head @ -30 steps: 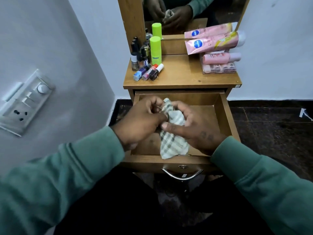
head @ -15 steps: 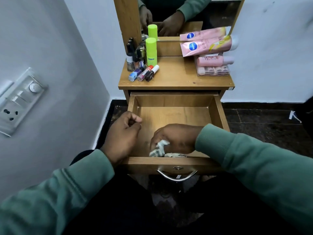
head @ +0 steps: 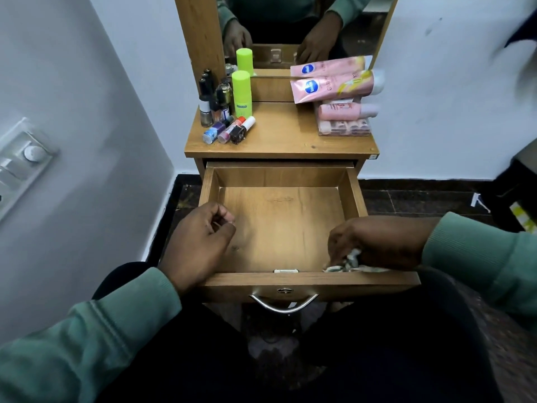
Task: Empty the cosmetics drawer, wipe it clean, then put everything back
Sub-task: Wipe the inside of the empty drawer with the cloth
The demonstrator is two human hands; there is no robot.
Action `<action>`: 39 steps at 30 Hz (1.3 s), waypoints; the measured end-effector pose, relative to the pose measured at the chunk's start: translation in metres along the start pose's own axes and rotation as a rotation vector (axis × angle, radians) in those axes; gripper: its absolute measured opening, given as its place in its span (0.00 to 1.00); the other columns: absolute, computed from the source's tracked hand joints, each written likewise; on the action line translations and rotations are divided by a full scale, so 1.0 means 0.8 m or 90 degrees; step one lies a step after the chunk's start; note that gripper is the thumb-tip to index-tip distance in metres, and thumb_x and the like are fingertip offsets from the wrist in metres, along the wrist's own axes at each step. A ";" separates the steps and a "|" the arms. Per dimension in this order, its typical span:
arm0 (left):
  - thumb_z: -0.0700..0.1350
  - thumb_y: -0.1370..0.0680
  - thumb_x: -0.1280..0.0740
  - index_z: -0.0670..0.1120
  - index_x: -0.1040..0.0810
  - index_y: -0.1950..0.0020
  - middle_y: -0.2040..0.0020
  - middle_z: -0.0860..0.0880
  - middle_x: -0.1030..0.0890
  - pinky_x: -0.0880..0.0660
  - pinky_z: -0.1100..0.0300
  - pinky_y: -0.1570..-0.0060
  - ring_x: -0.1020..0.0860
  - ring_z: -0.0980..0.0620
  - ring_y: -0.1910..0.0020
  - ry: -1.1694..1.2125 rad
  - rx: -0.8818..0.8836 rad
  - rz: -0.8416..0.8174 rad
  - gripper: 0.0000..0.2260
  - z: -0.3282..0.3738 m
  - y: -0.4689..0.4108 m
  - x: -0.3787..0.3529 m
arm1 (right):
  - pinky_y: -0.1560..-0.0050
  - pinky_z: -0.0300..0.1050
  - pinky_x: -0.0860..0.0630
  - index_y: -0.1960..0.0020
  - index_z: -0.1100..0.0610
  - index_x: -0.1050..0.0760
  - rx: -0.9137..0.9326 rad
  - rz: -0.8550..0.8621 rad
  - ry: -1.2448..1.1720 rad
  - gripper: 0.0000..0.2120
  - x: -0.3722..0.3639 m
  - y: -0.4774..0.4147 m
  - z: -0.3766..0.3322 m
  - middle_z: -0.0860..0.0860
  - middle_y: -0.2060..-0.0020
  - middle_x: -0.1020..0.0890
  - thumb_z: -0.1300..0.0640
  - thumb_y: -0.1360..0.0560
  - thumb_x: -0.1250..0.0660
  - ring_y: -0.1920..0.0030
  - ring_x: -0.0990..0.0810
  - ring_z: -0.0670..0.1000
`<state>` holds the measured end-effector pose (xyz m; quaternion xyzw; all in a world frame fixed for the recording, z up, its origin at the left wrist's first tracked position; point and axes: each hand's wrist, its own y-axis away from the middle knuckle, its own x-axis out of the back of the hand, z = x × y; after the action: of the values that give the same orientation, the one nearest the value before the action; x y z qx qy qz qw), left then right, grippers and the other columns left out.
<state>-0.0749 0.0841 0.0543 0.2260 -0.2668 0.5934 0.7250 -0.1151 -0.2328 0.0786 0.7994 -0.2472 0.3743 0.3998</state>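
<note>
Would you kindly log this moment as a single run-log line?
phase: wiping | right hand: grips cloth, drawer front-right corner | left hand: curled, empty, at drawer's left wall | cosmetics: on tabletop

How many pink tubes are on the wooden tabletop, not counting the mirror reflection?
2. A large pink plastic tube lies against the mirror, right side; a smaller pink tube lies just in front. None seems hidden.
</note>
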 end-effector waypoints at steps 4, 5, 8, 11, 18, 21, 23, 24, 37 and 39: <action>0.45 0.21 0.30 0.53 0.20 0.53 0.55 0.56 0.18 0.33 0.66 0.63 0.23 0.61 0.62 -0.004 -0.021 -0.010 0.03 0.004 0.002 0.000 | 0.48 0.19 0.38 0.35 0.55 0.19 0.009 -0.079 0.099 0.16 0.012 0.004 -0.009 0.49 0.36 0.22 0.66 0.19 0.36 0.34 0.25 0.48; 0.45 0.21 0.30 0.53 0.20 0.53 0.56 0.56 0.18 0.33 0.67 0.64 0.23 0.62 0.63 -0.007 -0.023 -0.010 0.03 0.004 0.003 0.001 | 0.48 0.20 0.38 0.34 0.51 0.20 0.003 -0.106 0.136 0.17 0.018 0.007 -0.015 0.47 0.35 0.23 0.64 0.19 0.36 0.33 0.27 0.46; 0.45 0.21 0.30 0.53 0.20 0.52 0.56 0.55 0.18 0.33 0.66 0.64 0.24 0.63 0.65 -0.005 -0.023 -0.012 0.02 0.005 0.004 0.001 | 0.41 0.35 0.27 0.33 0.45 0.22 -0.006 -0.170 0.300 0.17 0.033 0.014 -0.034 0.44 0.33 0.27 0.59 0.19 0.33 0.32 0.32 0.47; 0.46 0.21 0.29 0.53 0.20 0.53 0.57 0.56 0.18 0.32 0.63 0.63 0.24 0.63 0.65 -0.012 -0.036 -0.013 0.03 0.005 0.004 0.001 | 0.43 0.40 0.25 0.34 0.45 0.21 -0.033 -0.231 0.400 0.14 0.049 0.023 -0.046 0.44 0.34 0.29 0.55 0.19 0.34 0.35 0.34 0.48; 0.50 0.21 0.29 0.56 0.21 0.52 0.56 0.57 0.18 0.24 0.57 0.58 0.21 0.58 0.61 -0.002 -0.065 -0.074 0.02 0.005 -0.002 -0.010 | 0.39 0.41 0.25 0.32 0.36 0.25 -0.090 0.210 -0.054 0.33 0.068 0.070 0.022 0.44 0.36 0.24 0.70 0.25 0.30 0.36 0.23 0.46; 0.57 0.23 0.28 0.56 0.20 0.46 0.50 0.56 0.17 0.24 0.57 0.48 0.19 0.58 0.50 0.145 -0.041 -0.163 0.09 0.030 -0.005 -0.030 | 0.42 0.47 0.20 0.27 0.50 0.29 -0.036 0.390 -0.632 0.34 0.042 0.054 0.014 0.54 0.38 0.18 0.74 0.27 0.29 0.39 0.17 0.54; 0.63 0.27 0.29 0.57 0.20 0.41 0.47 0.55 0.16 0.25 0.57 0.44 0.18 0.55 0.44 0.302 0.023 -0.240 0.18 0.061 -0.008 -0.042 | 0.47 0.51 0.17 0.30 0.60 0.28 -0.024 0.463 -0.929 0.26 0.025 0.029 -0.002 0.60 0.41 0.17 0.68 0.27 0.29 0.43 0.16 0.59; 0.64 0.26 0.30 0.55 0.21 0.38 0.45 0.52 0.15 0.24 0.55 0.42 0.17 0.52 0.43 0.384 0.069 -0.282 0.21 0.078 -0.010 -0.046 | 0.46 0.54 0.17 0.30 0.63 0.29 -0.013 0.463 -1.037 0.24 0.019 0.017 -0.011 0.62 0.40 0.18 0.65 0.25 0.31 0.43 0.16 0.60; 0.32 0.26 0.26 0.44 0.26 0.34 0.47 0.41 0.13 0.17 0.46 0.50 0.13 0.42 0.49 0.738 0.311 -0.172 0.22 0.096 -0.032 -0.060 | 0.43 0.61 0.17 0.39 0.64 0.20 -0.203 0.527 -0.980 0.11 -0.002 -0.026 -0.058 0.62 0.49 0.13 0.60 0.17 0.35 0.48 0.13 0.62; 0.35 0.26 0.24 0.45 0.27 0.33 0.48 0.42 0.13 0.18 0.46 0.47 0.14 0.43 0.51 0.715 0.303 -0.137 0.24 0.091 -0.036 -0.057 | 0.43 0.62 0.18 0.38 0.64 0.21 -0.212 0.528 -1.020 0.11 -0.003 -0.026 -0.061 0.62 0.48 0.13 0.60 0.17 0.34 0.47 0.13 0.63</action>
<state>-0.0622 -0.0026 0.0792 0.0604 0.3196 0.5884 0.7403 -0.1218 -0.1807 0.0871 0.5993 -0.7682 -0.2189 0.0524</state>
